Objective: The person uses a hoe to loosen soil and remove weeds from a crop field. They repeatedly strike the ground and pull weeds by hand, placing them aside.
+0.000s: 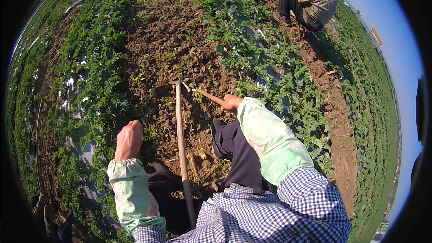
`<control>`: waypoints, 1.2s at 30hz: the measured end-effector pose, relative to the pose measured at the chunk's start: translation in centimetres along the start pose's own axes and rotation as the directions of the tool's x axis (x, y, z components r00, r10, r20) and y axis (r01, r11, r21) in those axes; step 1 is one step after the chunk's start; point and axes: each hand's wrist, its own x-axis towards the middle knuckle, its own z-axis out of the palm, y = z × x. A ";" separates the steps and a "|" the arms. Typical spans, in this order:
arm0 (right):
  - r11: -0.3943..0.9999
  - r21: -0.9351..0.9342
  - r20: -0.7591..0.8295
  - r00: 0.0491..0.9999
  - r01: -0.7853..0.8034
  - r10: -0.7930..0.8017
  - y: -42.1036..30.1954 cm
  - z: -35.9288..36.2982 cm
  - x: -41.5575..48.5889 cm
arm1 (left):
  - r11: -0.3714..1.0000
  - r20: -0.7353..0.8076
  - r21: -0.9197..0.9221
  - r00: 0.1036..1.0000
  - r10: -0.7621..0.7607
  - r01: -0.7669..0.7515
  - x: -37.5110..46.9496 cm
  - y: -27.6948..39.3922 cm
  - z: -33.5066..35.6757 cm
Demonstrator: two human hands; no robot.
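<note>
My right hand (231, 103) grips the short wooden handle of a small hand tool (211, 97), whose head reaches the soil among small weeds (198, 96). A long-handled hoe (180, 125) lies between my legs, its wooden shaft running from my lap to its dark metal blade (162, 90) on the cloddy soil. The hand tool's tip is close beside the hoe's head; whether they touch I cannot tell. To the left of the shaft, my left hand (129, 139) is curled, knuckles up, at the edge of the leafy row; its fingertips are hidden.
Rows of curly-leaved green plants (98, 74) in plastic mulch film flank the soil strip on the left, and more plants (270, 64) on the right. A person (317, 5) sits low at the upper right with a long wooden handle. Another person's hands (44, 202) show at lower left.
</note>
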 end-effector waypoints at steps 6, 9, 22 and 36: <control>0.995 0.081 -0.013 0.999 0.054 -0.053 1.8 1.2 1.2 | 0.995 0.075 -0.046 0.993 0.095 -0.092 0.4 1.2 -1.2; 0.989 -0.088 -0.046 0.991 0.121 -0.126 2.0 1.0 1.3 | 0.999 0.014 -0.038 1.000 0.025 -0.024 -0.1 0.0 -0.4; 0.947 0.318 -0.015 0.999 0.037 -0.034 0.5 -0.5 -0.4 | 0.989 0.048 -0.070 0.990 0.131 -0.127 0.0 -0.7 1.1; 0.938 0.343 0.009 0.999 0.045 -0.051 0.2 0.2 -0.2 | 0.999 0.069 0.019 0.997 -0.039 0.038 -0.7 -2.0 1.9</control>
